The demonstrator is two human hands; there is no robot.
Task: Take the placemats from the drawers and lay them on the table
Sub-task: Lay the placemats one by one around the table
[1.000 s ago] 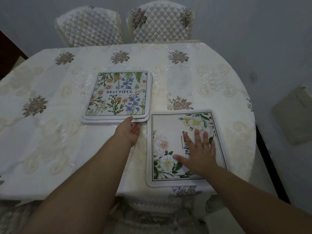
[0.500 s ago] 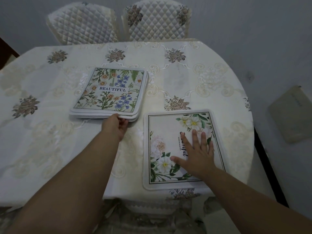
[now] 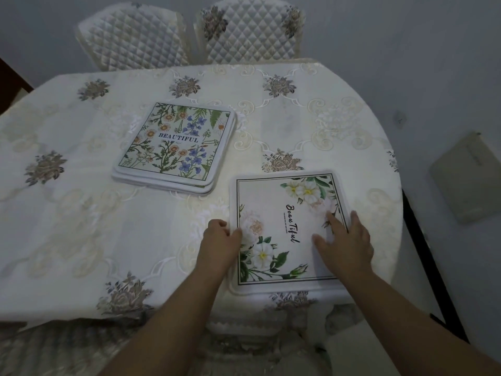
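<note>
A white placemat (image 3: 287,213) printed with white flowers and "Beautiful" lies alone at the table's near right edge. My left hand (image 3: 220,240) pinches its left edge, thumb on top. My right hand (image 3: 344,242) rests flat on its right half, fingers spread. A stack of placemats (image 3: 173,147), topped with blue and orange wildflowers and the word "BEAUTIFUL", sits near the table's middle, untouched. The table (image 3: 81,213) wears a cream embroidered cloth.
Two quilted chairs (image 3: 244,31) stand at the far side of the table. A beige flat bag or box (image 3: 469,177) lies on the floor at the right. A dark strip (image 3: 431,261) runs along the floor beside the table's right edge.
My left hand has let go of the stack's front edge and moved back to the single placemat's left edge. My right hand has slid toward that placemat's right side.
</note>
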